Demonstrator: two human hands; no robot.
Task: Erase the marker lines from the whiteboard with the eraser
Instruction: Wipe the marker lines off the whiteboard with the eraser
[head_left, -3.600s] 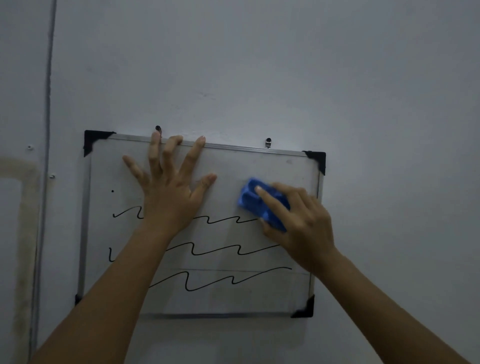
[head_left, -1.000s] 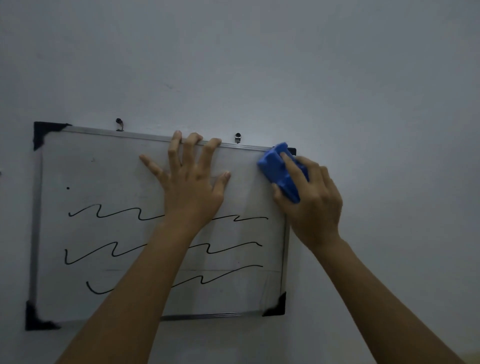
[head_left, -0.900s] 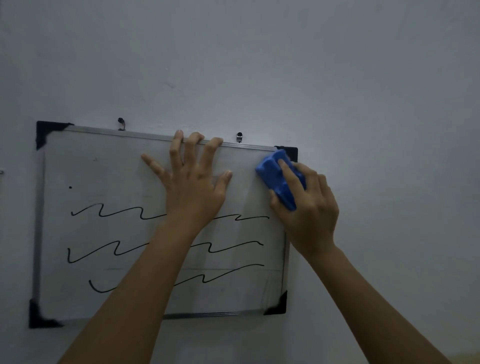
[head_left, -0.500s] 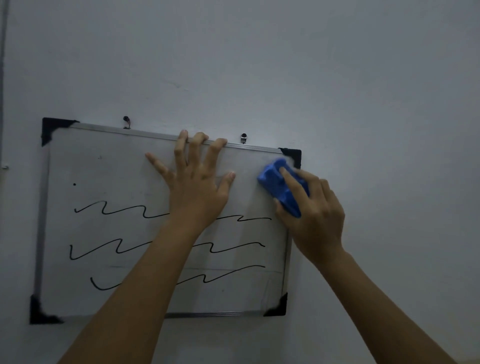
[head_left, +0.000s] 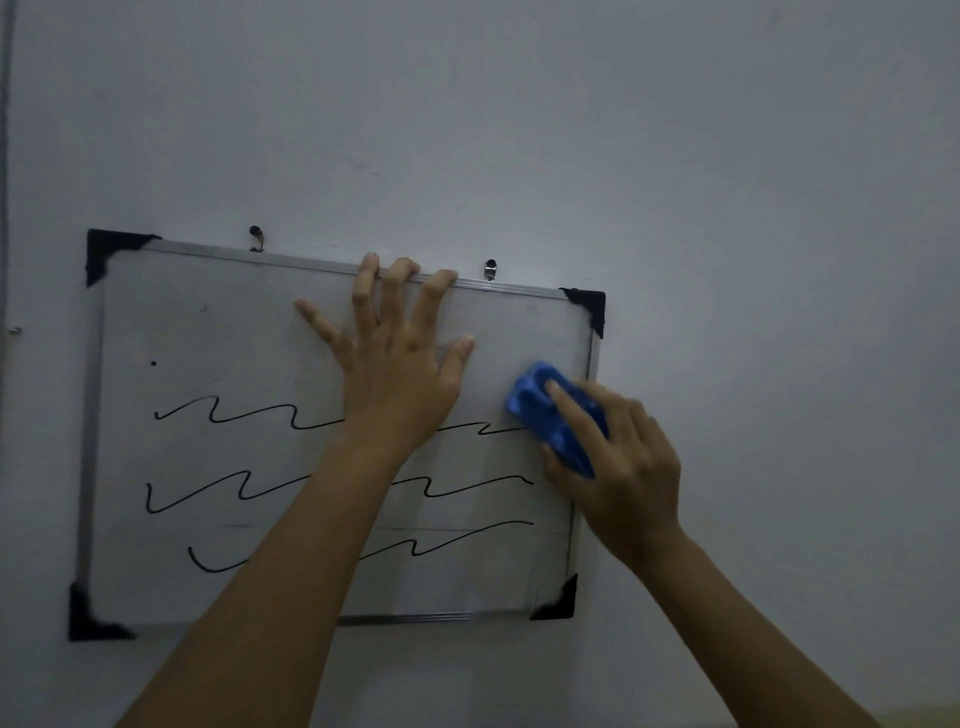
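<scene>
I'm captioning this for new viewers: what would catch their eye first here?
The blue eraser, gripped by the right hand, sits near the whiteboard's right edge, at the end of the top line. Three black wavy lines cross the board, and the left hand lies flat with fingers spread near the top rim.

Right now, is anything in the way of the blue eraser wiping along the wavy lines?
Yes. The left hand presses the whiteboard, its forearm crossing all three marker lines. The eraser, in the right hand, sits at the top line's right end.
</scene>
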